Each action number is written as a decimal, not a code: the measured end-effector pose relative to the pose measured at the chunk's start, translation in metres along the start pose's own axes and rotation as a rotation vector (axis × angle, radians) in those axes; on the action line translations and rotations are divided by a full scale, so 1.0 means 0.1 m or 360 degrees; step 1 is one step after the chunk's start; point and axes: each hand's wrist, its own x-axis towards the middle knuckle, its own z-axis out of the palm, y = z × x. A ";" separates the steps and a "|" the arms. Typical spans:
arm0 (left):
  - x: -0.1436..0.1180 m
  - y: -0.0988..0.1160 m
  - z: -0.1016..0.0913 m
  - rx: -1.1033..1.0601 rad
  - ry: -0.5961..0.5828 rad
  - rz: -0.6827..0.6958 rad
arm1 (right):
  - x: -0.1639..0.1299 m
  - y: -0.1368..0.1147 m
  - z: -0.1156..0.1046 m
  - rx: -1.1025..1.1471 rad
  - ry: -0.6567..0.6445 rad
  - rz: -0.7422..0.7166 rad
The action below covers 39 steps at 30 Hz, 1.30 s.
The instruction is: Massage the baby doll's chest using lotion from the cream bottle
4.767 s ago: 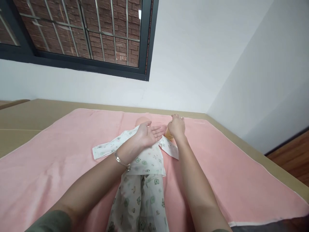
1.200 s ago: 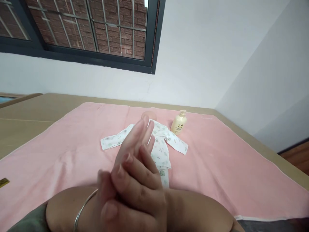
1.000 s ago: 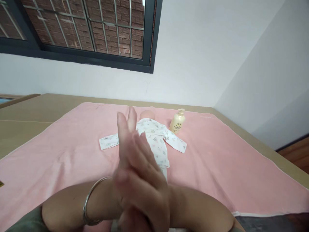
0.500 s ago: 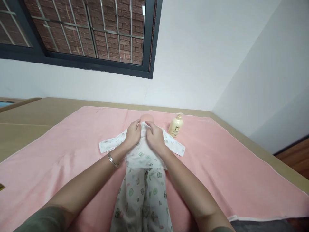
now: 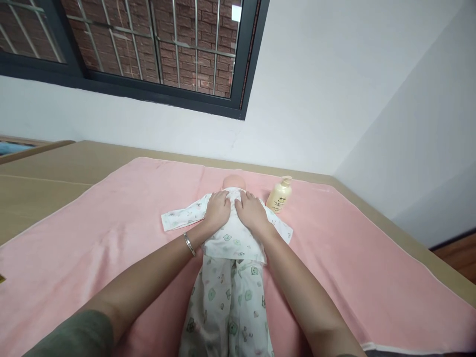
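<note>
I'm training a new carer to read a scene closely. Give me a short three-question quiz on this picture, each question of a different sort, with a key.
1. True or false: both hands lie flat on the doll's chest, one beside the other.
2. Which side of the doll's head does the lotion bottle stand on, as the person sees it? A) left B) right C) behind it
3. Fill in: the doll lies on a ____ towel.

Key
1. True: the left hand and right hand rest palm down on the printed top.
2. B: it stands upright to the right, apart from the right hand.
3. Pink.
</note>
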 end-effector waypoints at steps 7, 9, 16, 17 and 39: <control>0.02 -0.01 -0.03 0.0010 -0.0030 0.0082 | -0.01 -0.07 0.01 0.0127 -0.0047 -0.0340; 0.02 0.00 -0.02 0.0051 -0.0023 0.0075 | 0.05 0.03 0.00 0.0153 -0.0056 -0.0168; 0.01 0.01 -0.03 0.0040 -0.0017 0.0054 | -0.08 -0.15 0.01 -0.0166 0.0041 0.0011; 0.01 0.01 -0.03 0.0027 -0.0022 0.0071 | -0.11 -0.20 0.02 -0.0183 0.0047 -0.0076; 0.15 -0.07 -0.16 0.0180 -0.0331 0.0033 | -0.14 -0.23 -0.13 -0.0218 -0.0117 0.0106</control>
